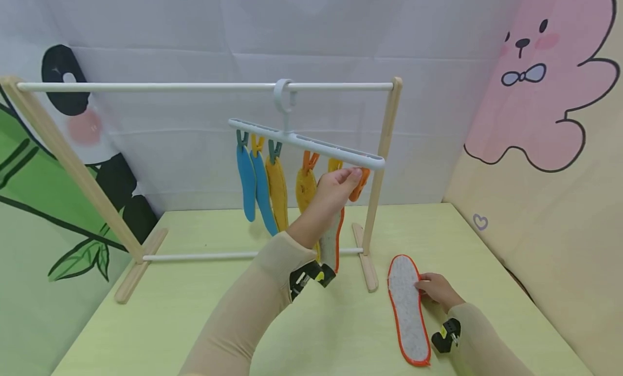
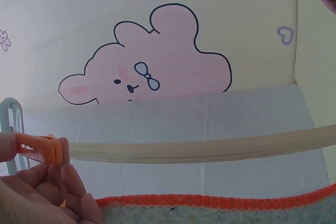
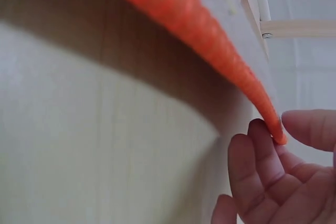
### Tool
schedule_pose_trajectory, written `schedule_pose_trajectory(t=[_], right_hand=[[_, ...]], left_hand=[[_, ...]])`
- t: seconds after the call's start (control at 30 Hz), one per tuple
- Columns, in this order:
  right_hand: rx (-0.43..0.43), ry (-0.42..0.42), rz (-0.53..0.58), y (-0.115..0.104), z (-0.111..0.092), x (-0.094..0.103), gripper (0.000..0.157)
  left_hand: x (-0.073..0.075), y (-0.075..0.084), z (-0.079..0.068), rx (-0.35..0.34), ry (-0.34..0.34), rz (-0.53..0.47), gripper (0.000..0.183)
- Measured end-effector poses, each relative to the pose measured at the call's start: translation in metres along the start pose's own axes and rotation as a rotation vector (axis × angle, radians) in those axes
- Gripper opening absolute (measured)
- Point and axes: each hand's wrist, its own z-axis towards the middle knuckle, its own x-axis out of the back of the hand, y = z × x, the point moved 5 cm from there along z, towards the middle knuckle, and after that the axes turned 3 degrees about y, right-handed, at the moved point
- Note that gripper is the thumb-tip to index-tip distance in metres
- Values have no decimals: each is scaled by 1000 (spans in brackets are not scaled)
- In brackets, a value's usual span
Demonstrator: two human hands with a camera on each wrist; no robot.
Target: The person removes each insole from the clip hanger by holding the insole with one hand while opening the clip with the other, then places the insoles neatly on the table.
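Note:
In the head view my left hand (image 1: 333, 196) is at the right end of a light grey clip hanger (image 1: 336, 150). Its thumb and fingers pinch an orange clothespin (image 1: 360, 184) there, seen closer as the orange clothespin (image 2: 44, 149) in the left wrist view. Behind this hand hangs a grey felt insole (image 1: 330, 246) with a red-orange edge, partly hidden. Lower right, my right hand (image 1: 439, 290) pinches the side edge of another grey insole (image 1: 408, 305) with the same stitched edge (image 3: 210, 40), over the table.
Blue insoles (image 1: 246, 176) and yellow insoles (image 1: 277, 189) hang from other clothespins on the hanger. The hanger hooks over the white top rod (image 1: 170, 87) of a wooden-legged rack (image 1: 377, 197). The rack stands on a pale yellow table (image 1: 204, 300), with printed walls around.

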Motion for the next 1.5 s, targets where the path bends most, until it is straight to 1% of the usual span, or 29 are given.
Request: schedule_pose_trajectory(t=[0.1, 0.37, 0.57, 0.77, 1.0, 1.23, 1.43, 1.5], right_hand=[[4, -1, -8, 1, 1, 0, 41], [20, 30, -13, 8, 3, -4, 39], [18, 26, 15, 11, 0, -7, 41], [2, 18, 20, 6, 0, -4, 43], [3, 12, 36, -1, 3, -2, 45], [-38, 27, 53, 4, 4, -1, 43], [-45, 40, 52, -1, 2, -3, 44], [-37, 47, 36, -3, 1, -5, 43]], left_hand=[[1, -1, 1, -2, -19, -3, 37], [3, -9, -1, 5, -51, 5, 38], [4, -13, -3, 7, -43, -16, 39], [4, -8, -2, -16, -39, -14, 37], [4, 0, -4, -46, -39, -6, 37], [4, 2, -6, -40, -42, 4, 36], [6, 1, -6, -39, -36, 4, 36], [7, 1, -6, -38, -34, 6, 36]])
